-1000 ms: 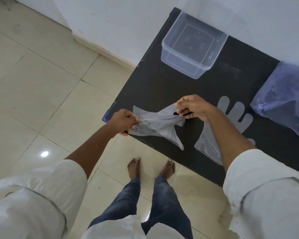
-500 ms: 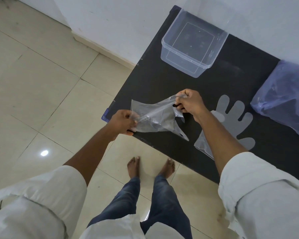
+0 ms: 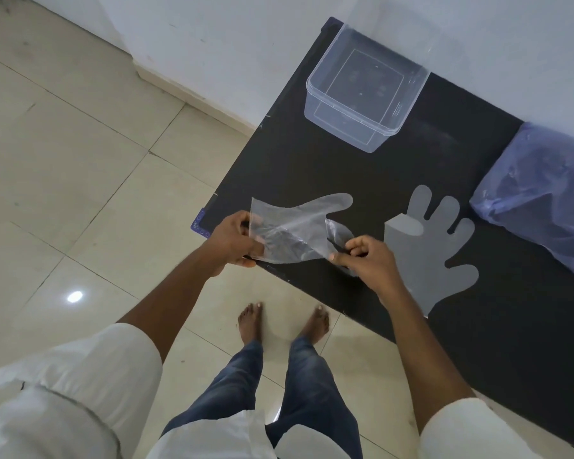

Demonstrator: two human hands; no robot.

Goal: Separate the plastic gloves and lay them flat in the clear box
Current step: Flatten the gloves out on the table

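Both arms reach down over the near edge of the black bench (image 3: 411,167). The left hand (image 3: 234,241) pinches the cuff of a crinkled plastic glove (image 3: 292,230), and the right hand (image 3: 362,260) has its fingers closed on the other end. A second glove (image 3: 434,246) lies flat just beside, and the clear box (image 3: 367,94) sits empty at the back. No readable writing anywhere.

Black table (image 3: 345,167) with clear box (image 3: 362,127), flat glove (image 3: 434,250), bluish plastic bag (image 3: 544,193)

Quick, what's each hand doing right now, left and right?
Left hand: closed, pinching the cuff end of the crumpled clear plastic glove.
Right hand: closed, pinching the other end of that same glove.
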